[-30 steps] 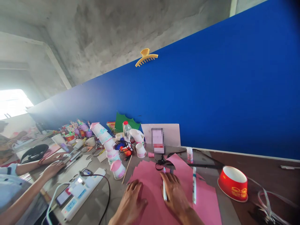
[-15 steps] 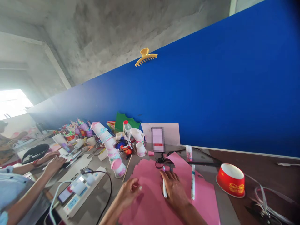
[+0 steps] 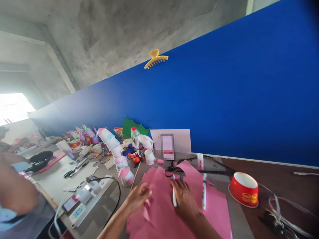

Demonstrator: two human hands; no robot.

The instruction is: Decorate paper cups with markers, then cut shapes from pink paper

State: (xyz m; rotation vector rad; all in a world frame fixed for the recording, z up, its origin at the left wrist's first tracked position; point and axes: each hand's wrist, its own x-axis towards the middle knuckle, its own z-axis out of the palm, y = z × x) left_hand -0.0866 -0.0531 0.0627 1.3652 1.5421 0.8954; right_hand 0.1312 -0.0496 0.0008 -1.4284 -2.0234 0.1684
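Pink paper sheets (image 3: pixel 161 212) lie stacked on the table in front of me. My left hand (image 3: pixel 138 197) pinches the left edge of the top sheet and lifts it slightly. My right hand (image 3: pixel 183 199) rests flat on the pink paper, fingers stretched forward. A white marker (image 3: pixel 174 196) lies along its fingers on the left. A second white pen (image 3: pixel 204 196) lies on the paper just right of that hand. Black scissors (image 3: pixel 171 171) lie at the paper's far edge.
A red paper bowl (image 3: pixel 243 190) sits upside-down at right, with cables (image 3: pixel 279 212) beyond it. A toppled stack of paper cups (image 3: pixel 117 156), a power strip (image 3: pixel 87 200), a phone and craft clutter fill the left. Another person's arm (image 3: pixel 15 189) is at far left. A blue partition (image 3: pixel 224 99) backs the table.
My left hand went from lying flat on the pink paper to pinching and lifting its left edge. The other person's hands drew back from the table at left.
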